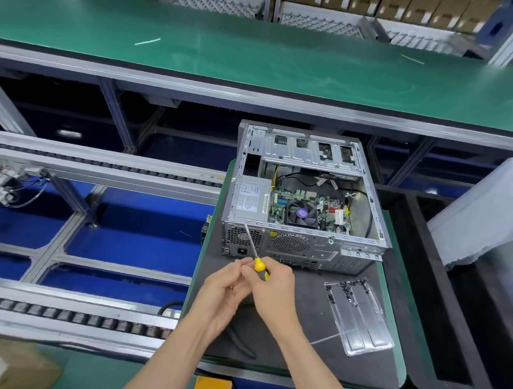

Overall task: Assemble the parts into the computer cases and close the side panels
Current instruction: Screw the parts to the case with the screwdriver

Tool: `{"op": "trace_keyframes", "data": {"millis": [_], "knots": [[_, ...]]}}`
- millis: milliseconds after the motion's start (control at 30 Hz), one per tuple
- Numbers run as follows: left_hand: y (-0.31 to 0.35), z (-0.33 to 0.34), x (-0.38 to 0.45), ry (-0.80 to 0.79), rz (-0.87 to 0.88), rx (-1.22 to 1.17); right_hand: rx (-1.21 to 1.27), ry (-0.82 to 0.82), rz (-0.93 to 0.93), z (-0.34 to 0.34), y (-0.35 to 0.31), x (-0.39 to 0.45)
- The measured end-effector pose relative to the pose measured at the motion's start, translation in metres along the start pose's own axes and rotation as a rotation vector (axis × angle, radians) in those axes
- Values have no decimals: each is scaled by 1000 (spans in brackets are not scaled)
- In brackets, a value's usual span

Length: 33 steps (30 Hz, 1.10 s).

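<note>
An open computer case (300, 246) lies on its side on a dark mat (310, 325), with the motherboard (309, 208), its fan and the power supply (250, 200) showing inside. My right hand (273, 286) grips the yellow handle of a screwdriver (259, 264). Its thin shaft points up and left toward the case's rear top edge near the power supply. My left hand (227, 286) sits against the right one, fingertips pinched close to the handle. What they pinch is hidden.
A clear plastic tray (361, 323) with several small black screws lies on the mat right of my hands. Roller conveyor rails (74, 312) run on the left. A green belt (228, 55) spans the back. White foam sheeting (496, 217) stands at the right.
</note>
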<state>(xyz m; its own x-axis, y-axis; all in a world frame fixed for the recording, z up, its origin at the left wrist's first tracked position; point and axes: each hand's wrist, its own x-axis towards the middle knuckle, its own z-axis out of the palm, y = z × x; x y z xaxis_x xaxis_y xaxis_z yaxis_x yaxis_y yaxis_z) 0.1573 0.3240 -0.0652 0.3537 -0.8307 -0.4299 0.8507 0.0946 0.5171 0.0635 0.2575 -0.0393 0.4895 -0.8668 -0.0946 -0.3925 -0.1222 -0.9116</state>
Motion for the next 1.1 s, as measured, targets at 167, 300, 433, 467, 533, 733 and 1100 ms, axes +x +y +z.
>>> {"op": "trace_keyframes", "data": {"millis": [167, 300, 433, 467, 533, 733, 1100], "knots": [[-3, -16, -3, 15, 68, 73, 419, -76, 176, 6, -2, -4], [-2, -28, 3, 103, 89, 58, 465, -123, 213, 15, -5, -8], [10, -38, 17, 233, 105, -103, 301, -188, 179, 25, 8, -18], [14, -39, 21, 238, 103, -115, 258, -210, 176, 28, 13, -22], [20, -39, 26, 236, 83, -102, 184, -236, 178, 34, 21, -28], [27, -42, 33, 228, 22, -12, 105, -219, 196, 39, 30, -35], [41, -33, 50, 340, -129, 318, -153, -76, 144, 55, 32, -40]]}}
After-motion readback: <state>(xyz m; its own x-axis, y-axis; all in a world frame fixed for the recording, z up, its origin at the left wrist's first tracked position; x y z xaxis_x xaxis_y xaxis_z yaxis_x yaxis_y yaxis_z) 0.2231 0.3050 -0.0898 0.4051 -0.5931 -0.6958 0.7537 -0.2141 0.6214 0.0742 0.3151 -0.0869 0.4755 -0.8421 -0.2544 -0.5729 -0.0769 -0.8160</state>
